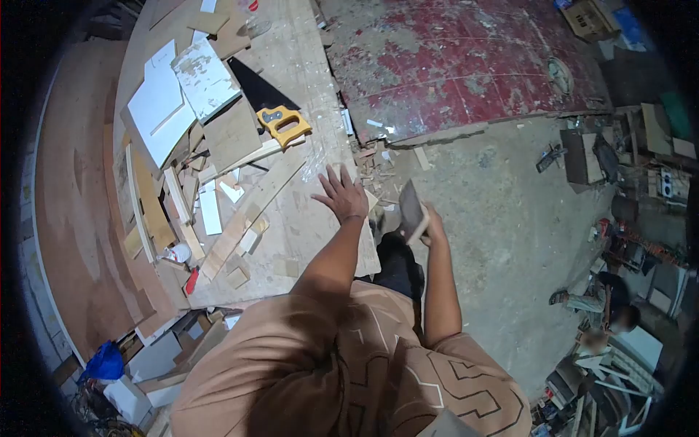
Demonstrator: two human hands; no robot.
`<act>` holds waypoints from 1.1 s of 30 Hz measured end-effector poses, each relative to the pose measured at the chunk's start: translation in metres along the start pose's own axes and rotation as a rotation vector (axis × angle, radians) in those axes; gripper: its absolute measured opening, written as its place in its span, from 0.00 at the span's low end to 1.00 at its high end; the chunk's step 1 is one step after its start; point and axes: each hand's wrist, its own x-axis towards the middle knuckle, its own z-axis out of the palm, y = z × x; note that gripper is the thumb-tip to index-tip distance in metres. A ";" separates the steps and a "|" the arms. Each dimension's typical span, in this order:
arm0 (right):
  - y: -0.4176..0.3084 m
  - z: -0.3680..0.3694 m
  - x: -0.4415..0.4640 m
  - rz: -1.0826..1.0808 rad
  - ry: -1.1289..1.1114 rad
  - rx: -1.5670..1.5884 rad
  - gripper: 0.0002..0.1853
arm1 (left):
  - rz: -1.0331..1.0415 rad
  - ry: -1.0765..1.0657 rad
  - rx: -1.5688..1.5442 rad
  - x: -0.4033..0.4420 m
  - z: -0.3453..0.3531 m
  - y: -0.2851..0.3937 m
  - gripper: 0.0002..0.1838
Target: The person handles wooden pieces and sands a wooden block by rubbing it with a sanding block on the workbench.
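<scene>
My left hand [342, 197] lies flat with fingers spread near the right edge of the wooden worktable [287, 251]. A bit of pale wood [372, 201] shows just beside its wrist. Off the table's edge, my right hand [435, 226] grips a flat rectangular wooden block [413, 207], tilted, with a dark grey-brown face and a lighter edge. Whether that face is sandpaper I cannot tell. Beyond my left hand rests a handsaw [284, 125] with a yellow handle and dark blade. A long wooden strip [247, 218] lies left of my left hand.
White boards [162, 105], offcuts and a red-handled tool [191, 281] litter the table. A worn red panel [466, 65] stands ahead. Wood scraps [378, 164] lie on the concrete floor [502, 211]. Another person [610, 297] sits far right among clutter.
</scene>
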 end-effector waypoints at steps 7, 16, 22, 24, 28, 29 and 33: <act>-0.029 -0.085 -0.091 -0.150 0.193 0.121 0.28 | 0.576 -0.207 -0.005 0.009 -0.016 -0.005 0.20; -0.037 -0.083 -0.119 -0.251 0.052 0.250 0.30 | 0.588 -0.122 -0.167 0.015 -0.049 -0.028 0.19; -0.039 -0.045 -0.106 -0.237 0.025 0.029 0.29 | 0.694 -0.078 -0.126 -0.002 -0.062 -0.050 0.19; -0.034 -0.030 -0.102 -0.251 0.010 0.047 0.29 | 0.711 -0.225 -0.183 -0.013 -0.062 -0.053 0.27; -0.030 -0.004 -0.114 -0.181 -0.042 0.051 0.31 | 0.746 -0.266 -0.388 -0.031 -0.089 -0.048 0.32; -0.029 0.000 -0.113 -0.179 -0.091 0.092 0.33 | 0.745 -0.272 -0.380 -0.032 -0.087 -0.052 0.32; -0.024 0.006 -0.113 -0.130 -0.077 0.131 0.31 | 0.854 -0.380 -0.184 -0.036 -0.075 -0.071 0.39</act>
